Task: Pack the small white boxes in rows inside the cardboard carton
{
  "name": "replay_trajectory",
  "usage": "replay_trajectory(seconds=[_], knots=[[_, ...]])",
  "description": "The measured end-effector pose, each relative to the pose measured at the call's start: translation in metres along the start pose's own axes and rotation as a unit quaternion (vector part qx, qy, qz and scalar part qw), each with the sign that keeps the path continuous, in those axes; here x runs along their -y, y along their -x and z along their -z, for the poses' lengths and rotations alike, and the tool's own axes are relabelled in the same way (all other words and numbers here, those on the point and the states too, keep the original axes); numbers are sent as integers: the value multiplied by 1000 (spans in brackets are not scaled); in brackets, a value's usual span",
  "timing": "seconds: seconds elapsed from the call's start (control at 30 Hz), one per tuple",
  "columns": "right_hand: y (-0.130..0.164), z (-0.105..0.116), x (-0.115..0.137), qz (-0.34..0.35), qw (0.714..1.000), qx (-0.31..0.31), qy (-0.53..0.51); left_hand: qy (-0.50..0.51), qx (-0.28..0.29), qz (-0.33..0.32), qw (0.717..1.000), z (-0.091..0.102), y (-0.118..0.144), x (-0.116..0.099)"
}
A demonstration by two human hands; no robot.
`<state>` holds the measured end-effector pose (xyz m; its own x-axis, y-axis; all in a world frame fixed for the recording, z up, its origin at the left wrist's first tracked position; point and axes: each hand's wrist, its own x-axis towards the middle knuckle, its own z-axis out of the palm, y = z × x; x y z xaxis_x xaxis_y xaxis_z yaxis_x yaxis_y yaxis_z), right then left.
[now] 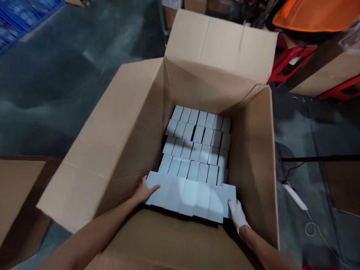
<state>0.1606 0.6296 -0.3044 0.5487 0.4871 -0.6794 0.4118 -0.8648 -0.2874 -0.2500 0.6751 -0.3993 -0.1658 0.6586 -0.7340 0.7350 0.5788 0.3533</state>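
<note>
Carton (254,161), large, brown, open-topped: left flap (92,138) and far flap (219,45) folded outward, presumably to leave its mouth free for reaching in. Inside the carton, four rows of white boxes (196,151) toward its far wall, set side by side, likely to save room; at its near wall, one front row of white boxes (187,193). Bare left hand (144,192) and white-gloved right hand (238,215) clamped on this row's opposite ends, apparently squeezing inward so the loose pieces hold as one.
</note>
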Motion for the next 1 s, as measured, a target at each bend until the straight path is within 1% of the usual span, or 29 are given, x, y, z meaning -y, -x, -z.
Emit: replay_trajectory(seconds=[0.07, 0.13, 0.2, 0.23, 0.3, 0.4, 0.47, 0.53, 0.6, 0.67, 0.7, 0.77, 0.83, 0.87, 0.93, 1.0], knots=[[-7, 5, 19, 34, 998, -20, 53, -25, -12, -21, 999, 5, 1, -12], [-18, 5, 41, 98, 988, -45, 111, -55, -16, -59, 997, 8, -1, -25], [-29, -2, 58, 158, 971, -55, 169, -86, -2, -83, 993, 6, -3, -36], [-33, -8, 62, 175, 963, -57, 198, -103, 10, -86, 991, 3, -4, -39], [-32, -21, 59, 184, 948, -71, 250, -131, 32, -82, 987, -5, -3, -40], [-15, -36, 36, 199, 924, -104, 308, -163, 51, -79, 982, -18, 5, -29], [-3, -38, 19, 211, 912, -113, 334, -179, 58, -79, 979, -23, 10, -21], [0, -36, 10, 212, 904, -117, 352, -189, 65, -83, 976, -26, 11, -15], [-7, -33, 12, 208, 900, -117, 364, -191, 75, -92, 974, -24, 8, -12], [-19, -29, 23, 196, 900, -112, 373, -187, 80, -93, 975, -19, 6, -15], [-25, -27, 32, 185, 901, -107, 377, -182, 77, -90, 976, -15, 5, -20], [-34, -24, 53, 170, 901, -91, 388, -170, 61, -101, 978, -8, 7, -39], [-36, -24, 74, 188, 896, -60, 398, -156, 61, -160, 973, -8, 11, -68], [-35, -26, 84, 205, 891, -34, 404, -151, 77, -203, 964, -11, 12, -86], [-31, -32, 97, 227, 878, 31, 419, -145, 147, -276, 939, -25, 9, -123], [-27, -38, 103, 223, 864, 87, 443, -148, 221, -293, 918, -44, 1, -154]])
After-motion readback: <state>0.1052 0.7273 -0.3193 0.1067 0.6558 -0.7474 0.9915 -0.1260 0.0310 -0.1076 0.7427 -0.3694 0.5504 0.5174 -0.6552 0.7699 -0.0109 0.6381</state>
